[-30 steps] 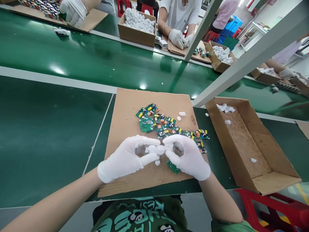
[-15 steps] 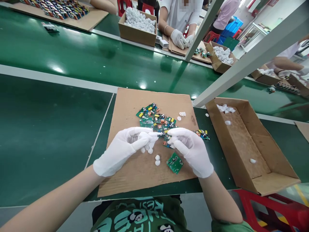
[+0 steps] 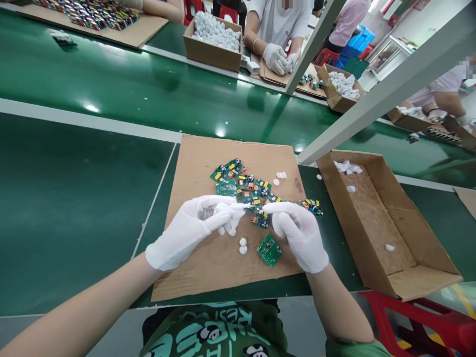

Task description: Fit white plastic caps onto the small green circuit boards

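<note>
My left hand, in a white glove, is closed in a pinch. From its fingertips a small thin white piece sticks out to the right; the rest of it is hidden. My right hand, also gloved, has its index finger stretched toward that piece and its thumb lower down, with nothing visible held. Behind the hands lies a cluster of green circuit boards with yellow, orange and black parts. One green board lies solder side up near my right hand. Two white discs lie between the hands.
A cardboard sheet lies beneath the boards. At right is a cardboard box holding a few white pieces. A grey post slants overhead. Beyond runs a green conveyor; across it a gloved person sits by boxes of white pieces.
My right hand's index finger has straightened, and its tip has moved slightly right, away from my left hand. My left hand stays almost still. Items on the conveyor have shifted left.
</note>
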`<state>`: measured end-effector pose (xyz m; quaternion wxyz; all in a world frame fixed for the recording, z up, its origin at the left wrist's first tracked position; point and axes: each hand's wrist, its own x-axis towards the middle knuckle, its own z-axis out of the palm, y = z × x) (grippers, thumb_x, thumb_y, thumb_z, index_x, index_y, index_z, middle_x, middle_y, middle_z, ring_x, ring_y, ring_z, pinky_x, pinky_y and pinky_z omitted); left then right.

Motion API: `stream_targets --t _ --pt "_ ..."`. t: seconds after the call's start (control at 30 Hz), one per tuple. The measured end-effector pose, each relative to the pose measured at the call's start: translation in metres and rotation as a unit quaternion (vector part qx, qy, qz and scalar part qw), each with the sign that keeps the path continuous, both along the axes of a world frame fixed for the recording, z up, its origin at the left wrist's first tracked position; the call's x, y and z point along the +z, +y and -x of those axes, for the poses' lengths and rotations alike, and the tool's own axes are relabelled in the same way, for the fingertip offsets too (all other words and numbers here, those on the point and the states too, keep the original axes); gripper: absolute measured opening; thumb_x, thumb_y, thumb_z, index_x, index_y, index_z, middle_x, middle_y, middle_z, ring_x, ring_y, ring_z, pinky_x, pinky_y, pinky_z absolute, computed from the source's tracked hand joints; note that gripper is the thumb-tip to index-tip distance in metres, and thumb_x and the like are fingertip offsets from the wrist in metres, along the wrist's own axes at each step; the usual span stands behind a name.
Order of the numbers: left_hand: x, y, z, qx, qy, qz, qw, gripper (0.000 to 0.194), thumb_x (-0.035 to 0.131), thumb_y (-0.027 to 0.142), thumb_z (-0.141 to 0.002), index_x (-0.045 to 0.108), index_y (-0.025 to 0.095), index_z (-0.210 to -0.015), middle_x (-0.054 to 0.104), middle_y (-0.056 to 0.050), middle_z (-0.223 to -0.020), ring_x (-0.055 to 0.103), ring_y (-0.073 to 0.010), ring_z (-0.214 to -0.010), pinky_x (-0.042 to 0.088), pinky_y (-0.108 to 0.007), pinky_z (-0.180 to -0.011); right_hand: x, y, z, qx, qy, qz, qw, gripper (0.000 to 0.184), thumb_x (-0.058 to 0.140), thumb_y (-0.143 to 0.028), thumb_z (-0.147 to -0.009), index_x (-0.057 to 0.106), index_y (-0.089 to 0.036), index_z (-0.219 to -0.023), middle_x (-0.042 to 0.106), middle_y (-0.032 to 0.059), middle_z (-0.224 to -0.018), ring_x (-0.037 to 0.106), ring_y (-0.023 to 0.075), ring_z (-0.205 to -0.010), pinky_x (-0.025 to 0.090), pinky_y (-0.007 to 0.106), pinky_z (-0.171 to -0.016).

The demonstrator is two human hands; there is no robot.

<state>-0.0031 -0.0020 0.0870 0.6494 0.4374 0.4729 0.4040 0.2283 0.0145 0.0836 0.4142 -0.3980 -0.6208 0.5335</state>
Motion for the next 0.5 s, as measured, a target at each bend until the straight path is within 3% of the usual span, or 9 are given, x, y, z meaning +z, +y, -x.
stream_targets --t 0.13,0.27,0.4,0.43,0.5 --pt "-0.0023 0.0006 -0.0008 0.000 -0.008 -0.002 1.000 0.028 0.065 0.041 -0.091 0.071 0.018 -0.106 0.063 0.000 -0.075 0.049 -0.0098 -0.065 0.045 -0.024 -0.066 0.0033 0.0034 0.0030 -0.012 -0.016 -0.010 1.000 0.015 0.068 -0.032 -0.095 0.073 -0.025 -0.108 0.061 0.0022 -0.080 0.059 0.0201 -0.073 0.053 0.033 -0.070" --pt "-0.0032 0.0008 -0.0010 0.000 -0.011 -0.004 1.000 0.028 0.065 0.041 -0.090 0.072 0.019 -0.106 0.063 0.001 -0.073 0.049 -0.0103 -0.064 0.046 -0.025 -0.065 0.0020 0.0057 0.0082 -0.009 -0.007 -0.036 0.999 0.011 0.073 -0.024 -0.087 0.074 -0.025 -0.098 0.062 0.0039 -0.091 0.060 0.0219 -0.086 0.054 0.035 -0.079" --pt "-0.0037 0.0003 -0.0008 0.000 -0.016 -0.007 1.000 0.027 0.066 0.041 -0.090 0.072 0.021 -0.105 0.065 0.000 -0.076 0.050 -0.0093 -0.064 0.046 -0.024 -0.064 -0.0008 0.0034 0.0067 0.018 0.014 0.035 0.999 0.015 0.073 -0.032 -0.092 0.074 -0.023 -0.104 0.066 0.0030 -0.083 0.061 0.0185 -0.068 0.055 0.031 -0.062" --pt "-0.0039 0.0002 -0.0007 0.003 -0.018 -0.002 1.000 0.027 0.067 0.042 -0.089 0.072 0.021 -0.105 0.066 0.000 -0.076 0.051 -0.0092 -0.064 0.047 -0.024 -0.064 -0.0011 0.0029 0.0052 0.028 0.012 0.040 0.999 0.016 0.069 -0.037 -0.096 0.074 -0.022 -0.100 0.065 0.0028 -0.079 0.059 0.0175 -0.062 0.053 0.029 -0.057" --pt "-0.0043 0.0000 -0.0007 0.009 -0.021 0.007 1.000 0.028 0.069 0.042 -0.088 0.072 0.021 -0.106 0.067 0.000 -0.076 0.052 -0.0094 -0.065 0.048 -0.024 -0.065 -0.0014 0.0027 0.0021 0.049 0.011 0.019 0.999 0.037 0.057 -0.045 -0.104 0.071 -0.020 -0.080 0.061 0.0023 -0.068 0.053 0.0157 -0.053 0.045 0.027 -0.048"
